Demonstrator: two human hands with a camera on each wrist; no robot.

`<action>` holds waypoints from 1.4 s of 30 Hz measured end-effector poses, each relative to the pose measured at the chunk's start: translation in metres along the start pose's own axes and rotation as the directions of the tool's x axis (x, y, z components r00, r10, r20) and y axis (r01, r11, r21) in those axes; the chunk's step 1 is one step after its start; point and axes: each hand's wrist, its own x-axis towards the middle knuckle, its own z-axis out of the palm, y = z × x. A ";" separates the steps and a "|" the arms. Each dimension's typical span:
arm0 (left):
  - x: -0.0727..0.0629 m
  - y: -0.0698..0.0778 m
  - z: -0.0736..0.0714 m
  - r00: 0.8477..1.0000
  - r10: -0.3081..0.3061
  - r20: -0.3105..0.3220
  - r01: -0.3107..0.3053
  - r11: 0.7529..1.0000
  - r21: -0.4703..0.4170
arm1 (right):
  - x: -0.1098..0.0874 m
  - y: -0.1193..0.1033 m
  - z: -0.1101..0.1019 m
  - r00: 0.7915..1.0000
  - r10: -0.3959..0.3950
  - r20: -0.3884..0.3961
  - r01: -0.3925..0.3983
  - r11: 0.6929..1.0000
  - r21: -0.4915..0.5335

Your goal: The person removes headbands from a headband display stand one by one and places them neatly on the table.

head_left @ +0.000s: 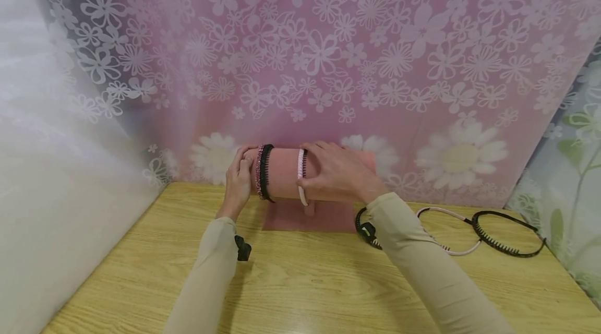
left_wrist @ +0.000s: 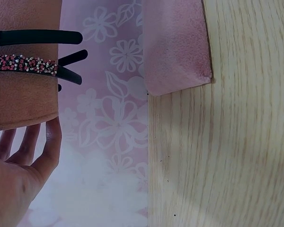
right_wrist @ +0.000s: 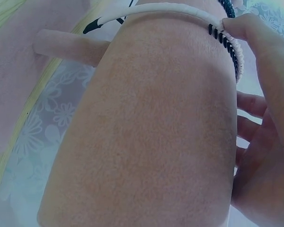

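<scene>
A pink velvety headband stand [head_left: 284, 169] with a horizontal roll stands on the table. My left hand [head_left: 238, 182] grips the roll's left end; in the left wrist view its fingers [left_wrist: 49, 149] bend against the end edge. Just beside that hand, a headband with pink and white beads [left_wrist: 23, 64] and a black toothed headband [head_left: 266, 172] sit around the roll. Near the roll's middle is a white headband with black teeth [right_wrist: 165, 8]. My right hand [head_left: 335, 169] holds this headband, thumb on its near side, other fingers reaching over the roll's far side, partly hidden.
Right of the stand, a black headband [head_left: 509, 254], a pale pink headband [head_left: 462, 253] and another dark headband [head_left: 360, 224], partly behind the right sleeve, lie on the wooden table [head_left: 291, 282]. A pink flowered curtain [head_left: 328, 62] hangs close behind the stand.
</scene>
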 end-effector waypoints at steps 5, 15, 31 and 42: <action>0.000 -0.001 0.000 1.000 0.007 0.006 -0.007 1.000 0.001 | -0.001 0.003 -0.001 1.000 -0.006 -0.010 0.006 1.000 0.000; 0.000 0.002 -0.001 1.000 0.007 0.011 -0.007 1.000 0.011 | -0.002 0.009 -0.002 1.000 -0.021 -0.022 0.021 1.000 -0.023; 0.000 0.000 -0.001 1.000 0.007 0.008 -0.007 1.000 -0.008 | -0.012 0.014 -0.003 0.998 0.029 -0.052 -0.032 0.998 -0.058; 0.000 -0.001 0.000 1.000 0.004 0.009 -0.003 1.000 -0.006 | -0.015 0.020 -0.006 0.999 0.006 -0.032 -0.008 0.999 -0.045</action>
